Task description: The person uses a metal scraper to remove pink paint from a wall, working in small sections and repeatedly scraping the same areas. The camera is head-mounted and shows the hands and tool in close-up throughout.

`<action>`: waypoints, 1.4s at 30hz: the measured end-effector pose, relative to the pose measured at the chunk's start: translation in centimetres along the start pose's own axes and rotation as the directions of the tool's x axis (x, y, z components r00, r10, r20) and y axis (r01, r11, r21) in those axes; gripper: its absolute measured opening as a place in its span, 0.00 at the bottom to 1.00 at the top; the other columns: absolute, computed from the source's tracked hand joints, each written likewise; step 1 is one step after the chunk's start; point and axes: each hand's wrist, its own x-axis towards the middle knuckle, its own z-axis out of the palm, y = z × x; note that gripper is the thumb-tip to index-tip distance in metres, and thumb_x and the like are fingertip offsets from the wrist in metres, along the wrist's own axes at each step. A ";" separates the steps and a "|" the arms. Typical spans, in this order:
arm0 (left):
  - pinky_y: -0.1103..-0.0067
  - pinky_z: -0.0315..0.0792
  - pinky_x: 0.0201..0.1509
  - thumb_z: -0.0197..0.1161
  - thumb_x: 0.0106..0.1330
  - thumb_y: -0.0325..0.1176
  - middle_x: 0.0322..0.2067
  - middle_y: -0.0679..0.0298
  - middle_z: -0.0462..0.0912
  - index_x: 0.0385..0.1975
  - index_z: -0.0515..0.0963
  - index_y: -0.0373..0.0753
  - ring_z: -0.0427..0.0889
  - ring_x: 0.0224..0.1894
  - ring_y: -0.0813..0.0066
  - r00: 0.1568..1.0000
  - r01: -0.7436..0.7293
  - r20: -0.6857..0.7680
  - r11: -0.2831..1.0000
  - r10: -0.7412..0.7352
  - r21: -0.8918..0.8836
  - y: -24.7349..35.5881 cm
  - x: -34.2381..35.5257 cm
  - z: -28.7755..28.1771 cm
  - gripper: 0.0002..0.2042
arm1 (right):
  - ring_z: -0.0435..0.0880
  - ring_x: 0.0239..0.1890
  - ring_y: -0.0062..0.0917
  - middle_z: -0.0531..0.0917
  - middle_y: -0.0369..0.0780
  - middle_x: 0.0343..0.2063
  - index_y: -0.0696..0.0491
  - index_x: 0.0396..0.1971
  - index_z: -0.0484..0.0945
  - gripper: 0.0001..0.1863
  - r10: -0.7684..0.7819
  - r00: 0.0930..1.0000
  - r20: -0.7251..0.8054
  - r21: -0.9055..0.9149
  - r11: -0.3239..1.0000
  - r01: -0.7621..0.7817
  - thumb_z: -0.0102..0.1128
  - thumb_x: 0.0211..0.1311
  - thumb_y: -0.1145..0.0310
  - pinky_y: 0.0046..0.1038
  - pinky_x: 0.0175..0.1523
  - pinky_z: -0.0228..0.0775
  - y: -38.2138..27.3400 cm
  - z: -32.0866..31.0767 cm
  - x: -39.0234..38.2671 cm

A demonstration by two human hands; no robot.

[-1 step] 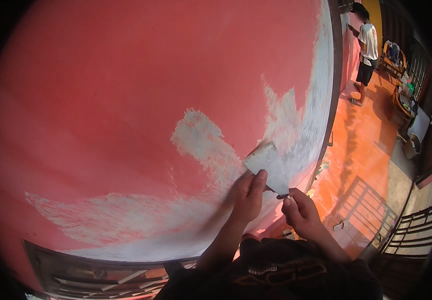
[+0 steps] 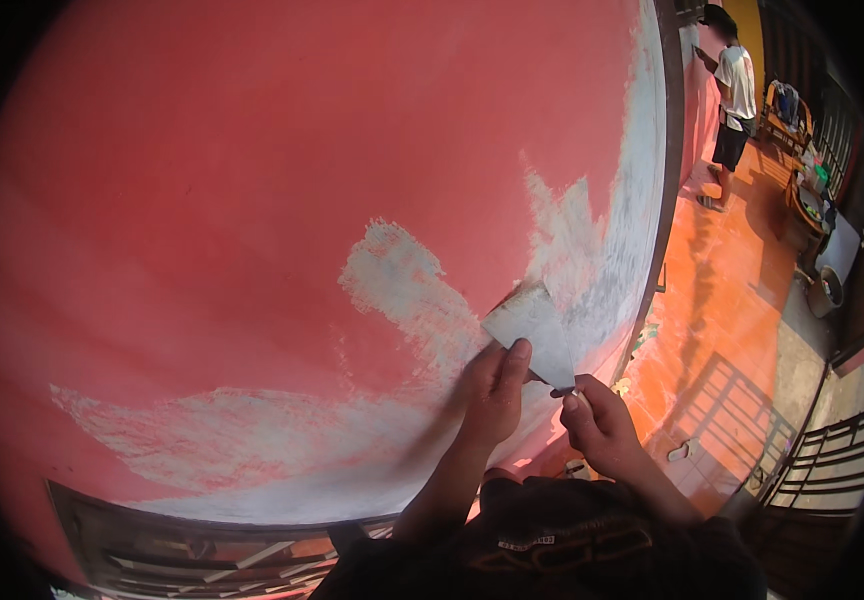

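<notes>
A flat metal scraper blade [image 2: 537, 325] lies against or just over the pink wall [image 2: 252, 200], where rough pale patches of exposed or spread coating [image 2: 392, 265] show. My left hand [image 2: 492, 400] grips the blade's lower left edge, thumb on its face. My right hand [image 2: 597, 430] is closed on the scraper's handle at the blade's lower right corner. Both forearms rise from my dark shirt at the lower edge.
A co-worker [image 2: 735, 90] in a white shirt stands at the wall, upper right, on an orange tiled floor [image 2: 722, 300]. Wooden furniture [image 2: 787, 120], a bucket [image 2: 824, 295] and a metal railing [image 2: 832, 450] line the right side. A slatted window [image 2: 232, 550] sits at the lower left.
The scraper and both my hands have shifted very slightly to the left. The grip is the same.
</notes>
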 end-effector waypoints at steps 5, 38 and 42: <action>0.77 0.77 0.44 0.52 0.78 0.36 0.35 0.64 0.79 0.38 0.75 0.33 0.79 0.37 0.79 1.000 0.012 -0.012 0.978 -0.015 -0.209 0.1 0.3 0.6 0.12 | 0.69 0.23 0.12 0.74 0.31 0.20 0.59 0.46 0.75 0.13 -0.007 1.000 0.025 -0.002 1.000 0.007 0.50 0.77 0.63 0.21 0.30 0.63 -1.5 -0.3 0.1; 0.77 0.75 0.44 0.52 0.78 0.35 0.35 0.66 0.77 0.41 0.73 0.34 0.77 0.38 0.80 0.999 0.017 0.037 0.995 -0.014 -0.096 -0.7 0.6 -0.4 0.10 | 0.68 0.23 0.11 0.73 0.30 0.22 0.56 0.45 0.74 0.14 0.058 0.998 0.025 -0.001 0.998 -0.058 0.50 0.78 0.59 0.18 0.28 0.61 -2.5 -0.3 0.6; 0.81 0.69 0.34 0.53 0.78 0.35 0.28 0.70 0.74 0.36 0.73 0.36 0.71 0.30 0.85 0.994 -0.083 -0.069 0.996 0.081 -0.037 0.0 1.4 0.0 0.10 | 0.72 0.27 0.13 0.75 0.33 0.23 0.59 0.44 0.75 0.12 0.038 0.999 0.014 0.065 0.997 -0.039 0.52 0.77 0.63 0.21 0.33 0.66 -2.1 0.8 1.1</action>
